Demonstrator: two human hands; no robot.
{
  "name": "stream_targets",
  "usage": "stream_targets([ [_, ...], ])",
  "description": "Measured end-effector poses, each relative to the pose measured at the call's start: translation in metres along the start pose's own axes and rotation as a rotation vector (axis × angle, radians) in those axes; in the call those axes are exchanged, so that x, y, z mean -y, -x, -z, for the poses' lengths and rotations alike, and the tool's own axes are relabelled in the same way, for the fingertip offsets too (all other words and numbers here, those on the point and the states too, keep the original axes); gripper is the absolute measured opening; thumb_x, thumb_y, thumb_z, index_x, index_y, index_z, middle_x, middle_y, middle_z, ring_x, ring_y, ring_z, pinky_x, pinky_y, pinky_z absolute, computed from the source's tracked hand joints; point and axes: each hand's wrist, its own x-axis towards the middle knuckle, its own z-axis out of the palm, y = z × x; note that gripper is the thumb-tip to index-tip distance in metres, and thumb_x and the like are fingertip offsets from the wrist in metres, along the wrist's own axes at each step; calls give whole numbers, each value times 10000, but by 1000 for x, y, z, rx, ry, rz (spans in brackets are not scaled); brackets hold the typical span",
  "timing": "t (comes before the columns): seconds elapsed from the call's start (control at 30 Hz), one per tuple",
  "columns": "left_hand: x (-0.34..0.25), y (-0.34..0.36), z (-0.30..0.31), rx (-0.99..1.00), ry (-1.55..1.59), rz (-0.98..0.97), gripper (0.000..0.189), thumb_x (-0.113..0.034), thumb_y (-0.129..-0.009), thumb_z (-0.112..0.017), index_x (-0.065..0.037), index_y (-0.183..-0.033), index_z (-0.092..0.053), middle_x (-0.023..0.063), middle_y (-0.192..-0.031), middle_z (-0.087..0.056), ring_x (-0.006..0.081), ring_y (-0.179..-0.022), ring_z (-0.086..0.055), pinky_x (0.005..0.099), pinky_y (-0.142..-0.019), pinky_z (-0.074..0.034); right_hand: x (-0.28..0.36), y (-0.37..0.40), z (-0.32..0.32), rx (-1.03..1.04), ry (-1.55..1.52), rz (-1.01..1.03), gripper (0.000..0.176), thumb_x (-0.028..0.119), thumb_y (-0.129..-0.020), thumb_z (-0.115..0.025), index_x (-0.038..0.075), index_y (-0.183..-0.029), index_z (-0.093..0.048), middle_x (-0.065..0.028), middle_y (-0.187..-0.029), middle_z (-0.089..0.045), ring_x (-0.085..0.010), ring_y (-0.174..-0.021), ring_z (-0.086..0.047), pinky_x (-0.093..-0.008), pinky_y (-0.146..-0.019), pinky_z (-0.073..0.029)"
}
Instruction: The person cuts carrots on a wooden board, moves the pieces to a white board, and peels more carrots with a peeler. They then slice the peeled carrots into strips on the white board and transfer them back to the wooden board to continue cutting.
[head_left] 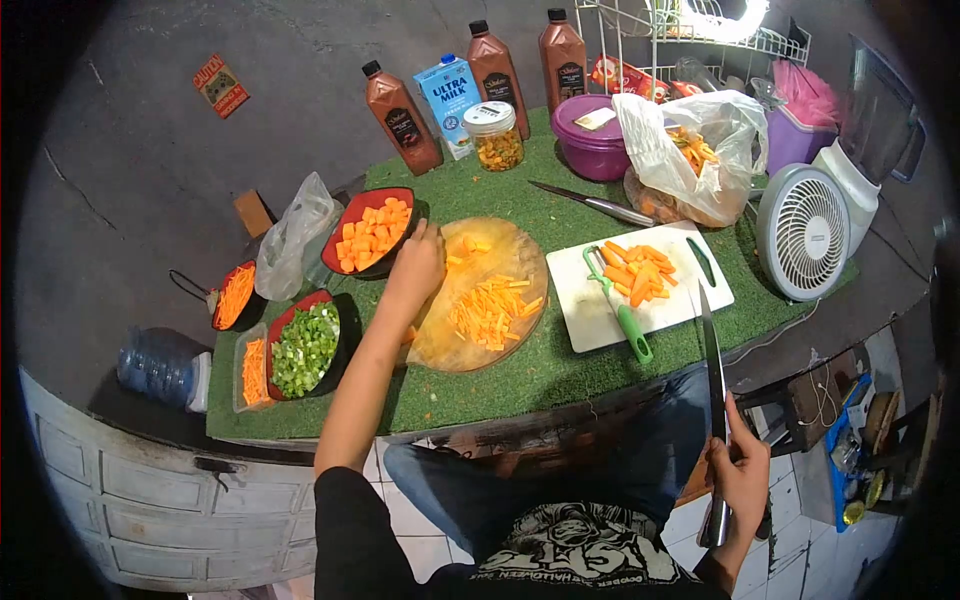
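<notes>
My left hand (420,262) reaches over the round wooden chopping board (430,335) and is curled at the right rim of a red-and-black bowl (338,262) of carrot cubes (374,232); its fingertips are partly hidden. Thin carrot sticks (490,312) lie on the board. Off the table's front edge, my right hand (738,472) grips a long knife (712,375) by its handle, blade pointing up and away. The blade tip is near a white cutting board (585,325), which carries thicker carrot pieces (637,272) and a green peeler (628,325).
Chopped green onion fills a bowl (306,348) at left, near a tub of carrot shreds (254,372). A second knife (595,203) lies behind the white board. Sauce bottles (402,120), a milk carton (449,105) and a purple container (590,145) stand behind; a fan (808,235) is right.
</notes>
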Motion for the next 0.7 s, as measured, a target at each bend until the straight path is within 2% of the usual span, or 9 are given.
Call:
stream_targets([
  [0.03, 0, -1, 2, 2, -1, 0, 304, -125, -980, -523, 82, -1191, -595, 359, -1188, -604, 487, -983, -643, 504, -869, -530, 4, 0, -1, 1, -1, -1, 634, -13, -828, -605, 68, -1451, -512, 12, -567, -466, -37, -558, -415, -235, -513, -358],
  [0.1, 0, 1, 7, 16, 79, 65, 297, -152, -987, -519, 55, -1167, -631, 324, -1024, -666, 460, -934, -664, 500, -826, -535, 16, 3, 0, 9, -90, -69, 632, -24, -837, -595, 65, -1456, -505, 21, -566, -478, -27, -541, -433, -234, -497, -366],
  [0.23, -14, 1, 30, 74, 139, 197, 265, -161, -967, -543, 13, -1097, -694, 262, -984, -699, 416, -953, -671, 470, -823, -537, 0, 0, 1, 0, -42, 2, 641, -26, -842, -597, 65, -1467, -489, 26, -569, -492, -26, -521, -445, -239, -476, -373],
  [0.37, -12, 9, 37, 53, 203, 42, 270, -182, -955, -575, 11, -1097, -699, 247, -953, -702, 403, -901, -683, 434, -819, -545, 10, 1, -2, 5, -93, -70, 640, -31, -838, -594, 65, -1462, -494, 29, -569, -487, -29, -529, -447, -236, -488, -371],
  [0.43, -13, 16, 45, 204, 282, 81, 362, -290, -942, -636, -40, -1201, -680, 196, -1126, -699, 311, -1017, -681, 384, -851, -529, -2, 1, -1, 3, -1, -23, 639, -30, -832, -598, 63, -1457, -499, 21, -556, -474, -30, -526, -435, -235, -492, -360],
  [0.47, -12, 20, 45, 205, 284, 77, 362, -290, -942, -636, -40, -1201, -680, 196, -1126, -699, 311, -1017, -681, 384, -851, -529, -2, 1, -1, -1, -1, -25, 639, -30, -832, -598, 63, -1457, -499, 21, -556, -474, -30, -526, -435, -235, -492, -360],
  [0.53, -8, 30, 43, 235, 197, -130, 511, -387, -912, -689, -93, -1325, -619, 181, -1378, -557, 307, -1222, -554, 418, -980, -463, 0, 2, -3, -16, -73, -48, 641, -22, -827, -606, 71, -1453, -507, 11, -542, -458, -32, -513, -415, -236, -490, -347],
  [0.57, -4, 33, 40, 359, 126, -97, 665, -488, -910, -663, -112, -1438, -514, 146, -1524, -401, 345, -1363, -389, 487, -1122, -314, -3, 1, -2, -15, -72, -49, 641, -22, -827, -606, 71, -1453, -507, 11, -542, -458, -32, -513, -415, -236, -490, -347],
  [0.7, -8, 30, 33, 225, 145, -162, 726, -562, -930, -597, -130, -1493, -444, 144, -1549, -375, 341, -1410, -354, 491, -1146, -274, -4, -1, -2, -7, -8, -3, 632, -6, -832, -607, 74, -1452, -512, 5, -534, -461, -28, -507, -422, -236, -484, -354],
])
